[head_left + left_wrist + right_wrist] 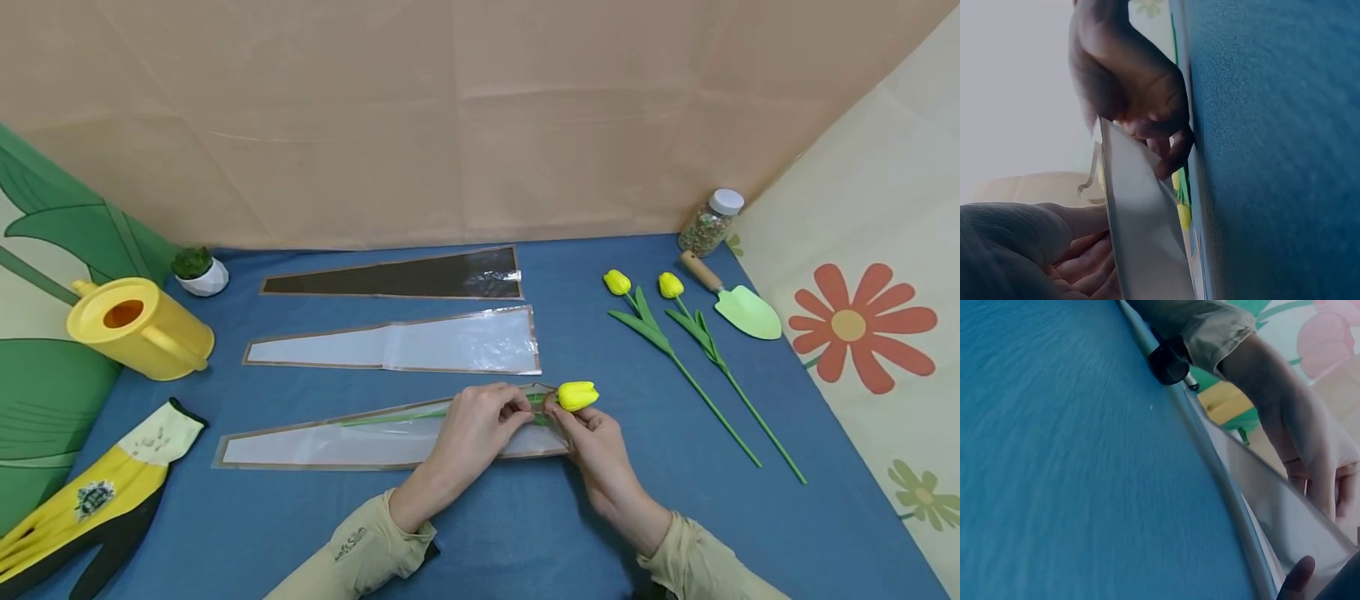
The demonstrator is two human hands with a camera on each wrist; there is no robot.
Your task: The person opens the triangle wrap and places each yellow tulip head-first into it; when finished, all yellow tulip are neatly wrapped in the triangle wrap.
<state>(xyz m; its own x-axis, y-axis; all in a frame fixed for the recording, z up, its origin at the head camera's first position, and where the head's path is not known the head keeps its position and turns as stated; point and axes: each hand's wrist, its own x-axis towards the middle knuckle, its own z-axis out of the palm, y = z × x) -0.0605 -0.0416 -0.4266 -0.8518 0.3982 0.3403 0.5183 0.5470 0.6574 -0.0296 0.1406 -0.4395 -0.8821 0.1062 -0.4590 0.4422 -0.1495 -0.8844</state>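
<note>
A yellow artificial tulip (pixel 577 396) lies along a long tapered flower sleeve (pixel 315 446), with white backing, clear film and brown trim. Its green stem shows through the film, and the yellow bloom sticks out past the wide end. My left hand (pixel 476 425) lies across the sleeve, thumb and fingertips pinching the film near that wide end. Beside the bloom, my right hand (pixel 600 450) grips the sleeve's end edge. In the left wrist view, the right hand (pixel 1138 81) curls its fingers round the raised edge. The right wrist view has the left hand (pixel 1310 444) reaching down over the sleeve.
Beyond lie a white sleeve (pixel 442 340) and a black sleeve (pixel 405 277). Two yellow tulips (pixel 671 354), a trowel (pixel 750 312) and a jar (pixel 708 225) are at right. At left are a watering can (pixel 142 329), a potted plant (pixel 202 275) and a glove (pixel 105 500).
</note>
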